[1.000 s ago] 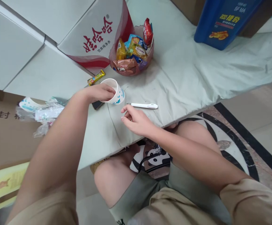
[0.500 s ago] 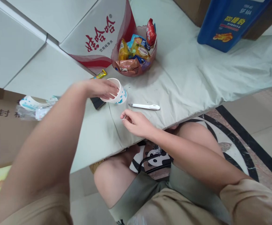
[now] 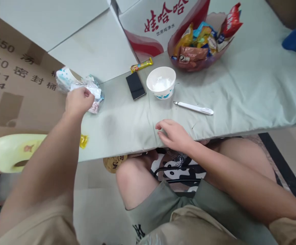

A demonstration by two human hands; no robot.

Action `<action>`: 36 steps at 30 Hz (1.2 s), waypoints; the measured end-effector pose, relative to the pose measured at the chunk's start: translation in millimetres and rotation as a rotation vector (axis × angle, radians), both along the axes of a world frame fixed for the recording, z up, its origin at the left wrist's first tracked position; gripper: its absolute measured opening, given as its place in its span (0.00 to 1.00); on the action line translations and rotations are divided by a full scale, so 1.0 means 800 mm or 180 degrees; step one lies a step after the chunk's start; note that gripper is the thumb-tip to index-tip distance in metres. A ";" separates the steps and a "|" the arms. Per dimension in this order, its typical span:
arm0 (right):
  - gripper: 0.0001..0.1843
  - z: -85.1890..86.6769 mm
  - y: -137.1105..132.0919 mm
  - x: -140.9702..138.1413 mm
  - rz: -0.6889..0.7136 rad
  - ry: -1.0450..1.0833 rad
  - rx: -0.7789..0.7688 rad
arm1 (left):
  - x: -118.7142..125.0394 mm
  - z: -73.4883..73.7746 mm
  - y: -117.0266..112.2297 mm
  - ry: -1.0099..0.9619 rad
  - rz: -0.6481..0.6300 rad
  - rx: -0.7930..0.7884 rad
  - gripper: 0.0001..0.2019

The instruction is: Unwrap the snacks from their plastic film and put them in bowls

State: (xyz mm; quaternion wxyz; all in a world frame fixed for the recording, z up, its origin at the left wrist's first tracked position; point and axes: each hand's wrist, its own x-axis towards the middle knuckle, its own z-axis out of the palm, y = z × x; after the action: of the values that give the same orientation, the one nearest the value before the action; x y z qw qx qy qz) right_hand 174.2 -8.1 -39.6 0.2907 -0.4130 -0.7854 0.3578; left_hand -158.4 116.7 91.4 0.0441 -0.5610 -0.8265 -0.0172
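My left hand (image 3: 78,101) is closed at the left end of the table, over a crumpled clear plastic bag (image 3: 98,90) holding a paper bowl and wrappers. Its fingers are curled under, so what they hold, if anything, is hidden. My right hand (image 3: 174,134) rests near the front edge, thumb and fingers apart, nothing visible between them. Beyond it stands a white paper bowl (image 3: 161,81) with blue prints, upright, with something whitish inside. A slim white-handled tool (image 3: 195,108) with a metal tip lies right of the bowl.
A black phone (image 3: 136,85) and a yellow snack packet (image 3: 141,64) lie left of the bowl. Behind is a pink bowl (image 3: 172,47) of wrapped snacks, against white boxes (image 3: 91,47). A yellow bottle (image 3: 7,153) and a yellow wrapper (image 3: 83,141) are at left.
My left hand has come out of the paper bowl and moved left to the plastic bag. The bowl, tipped before, now stands upright. The view has swung left; my right hand's fingers have loosened.
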 end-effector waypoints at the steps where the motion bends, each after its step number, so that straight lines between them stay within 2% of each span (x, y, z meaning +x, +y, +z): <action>1: 0.11 -0.001 -0.002 -0.003 0.0088 -0.0014 0.0021 | -0.021 -0.010 -0.009 -0.0036 0.0087 -0.0083 0.09; 4: 0.11 -0.005 -0.004 -0.010 0.0163 -0.0077 0.0022 | -0.068 -0.040 -0.029 -0.0410 0.0182 -0.0251 0.19; 6: 0.11 -0.009 -0.002 -0.014 0.0146 -0.0124 0.0033 | -0.083 -0.059 -0.035 -0.0699 0.0248 -0.0280 0.22; 9: 0.10 -0.012 0.000 -0.018 0.0144 -0.0166 0.0082 | -0.085 -0.080 -0.036 -0.0775 0.0314 -0.0055 0.22; 11: 0.10 -0.011 0.001 -0.020 0.0150 -0.0138 0.0111 | -0.076 -0.090 -0.034 -0.0675 0.0131 0.0053 0.18; 14: 0.09 -0.006 0.000 -0.019 0.0139 -0.0011 0.0122 | -0.048 -0.097 -0.041 -0.0723 -0.0440 0.0231 0.13; 16: 0.09 -0.003 -0.001 -0.015 0.0105 0.0082 0.0100 | -0.020 -0.100 -0.059 -0.0965 -0.0954 0.0405 0.11; 19: 0.11 -0.001 0.001 -0.007 -0.0064 0.0207 0.0064 | 0.035 -0.104 -0.105 -0.1566 -0.1797 0.0263 0.08; 22: 0.23 -0.001 0.004 0.005 -0.0410 0.0351 -0.0001 | 0.091 -0.121 -0.153 -0.2117 -0.2562 0.0012 0.05; 23: 0.27 -0.001 0.005 0.010 -0.0500 0.0391 -0.0058 | 0.108 -0.129 -0.164 -0.2270 -0.2577 0.0139 0.05; 24: 0.31 -0.001 0.006 0.014 -0.0551 0.0420 -0.0128 | 0.124 -0.138 -0.170 -0.2367 -0.2402 0.0406 0.09; 26: 0.33 0.000 0.008 0.023 -0.0574 0.0440 -0.0257 | 0.152 -0.156 -0.172 -0.2480 -0.1814 0.0957 0.17; 27: 0.33 0.001 0.009 0.026 -0.0581 0.0442 -0.0289 | 0.164 -0.164 -0.169 -0.2499 -0.1542 0.1160 0.17; 29: 0.29 0.002 0.012 0.032 -0.0646 0.0472 -0.0270 | 0.183 -0.174 -0.156 -0.2484 -0.1298 0.1279 0.11; 32: 0.20 0.002 0.016 0.038 -0.0890 0.0637 -0.0118 | 0.205 -0.178 -0.138 -0.2481 -0.1465 0.1239 0.06; 36: 0.17 0.004 0.018 0.047 -0.1347 0.1084 -0.0208 | 0.223 -0.181 -0.134 -0.2554 -0.2084 0.1031 0.09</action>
State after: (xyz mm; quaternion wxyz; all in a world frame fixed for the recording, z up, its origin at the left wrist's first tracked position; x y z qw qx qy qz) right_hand 211.6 6.1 -36.6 0.4735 -0.5110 -0.6095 0.3785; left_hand 19.8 9.5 -53.2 -0.1966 -0.7245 -0.5472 -0.3700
